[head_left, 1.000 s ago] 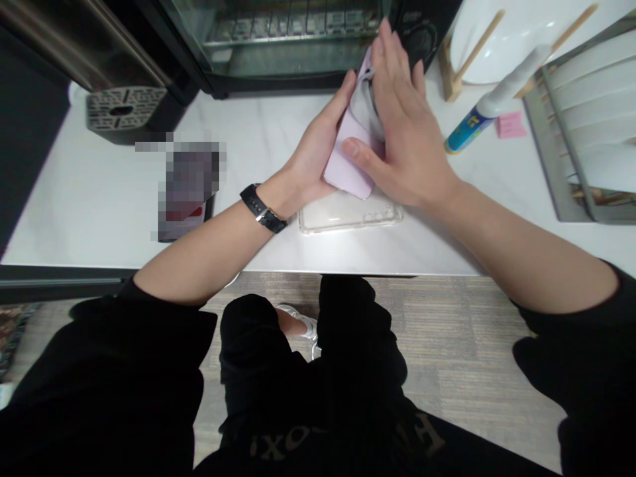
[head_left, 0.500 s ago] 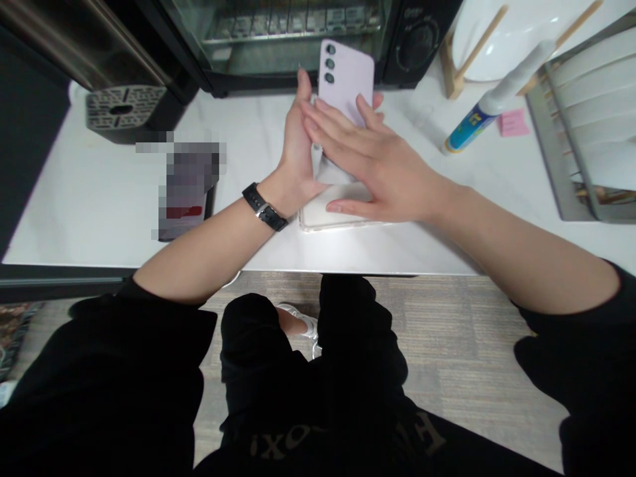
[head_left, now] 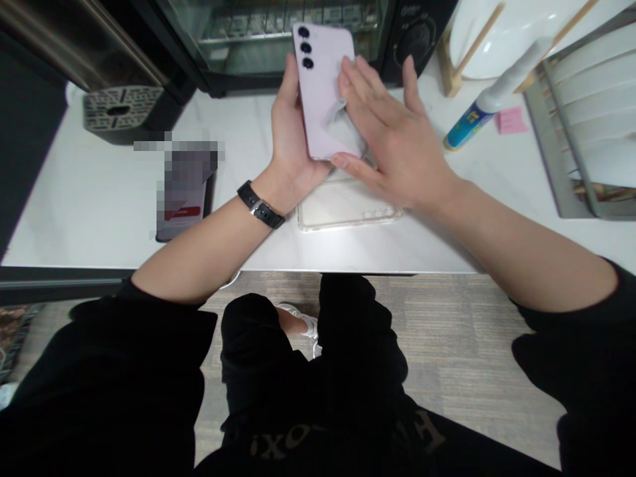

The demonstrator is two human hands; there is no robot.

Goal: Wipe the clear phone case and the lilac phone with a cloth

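My left hand (head_left: 291,142) is wrapped around a lilac phone (head_left: 322,73) from below and the left. Its back with three camera lenses faces up. My right hand (head_left: 397,139) lies over the phone's lower right part, fingers stretched and thumb spread at the bottom edge. Under those fingers shows a thin pale piece (head_left: 342,126), perhaps a wipe; most of it is hidden. A clear phone case (head_left: 348,209) lies flat on the white counter (head_left: 258,245) just below my hands.
Another phone (head_left: 186,192), partly pixelated, lies at the left. Behind my hands is a toaster oven (head_left: 218,83). A black machine with a drip tray (head_left: 119,109) stands far left. To the right are a blue and white spray can (head_left: 467,126), a pink note (head_left: 511,120) and a dish rack (head_left: 556,159) with plates.
The phone has shifted left and up in my left hand and shows more of its back. My right hand has moved right along it, uncovering more of the clear case.
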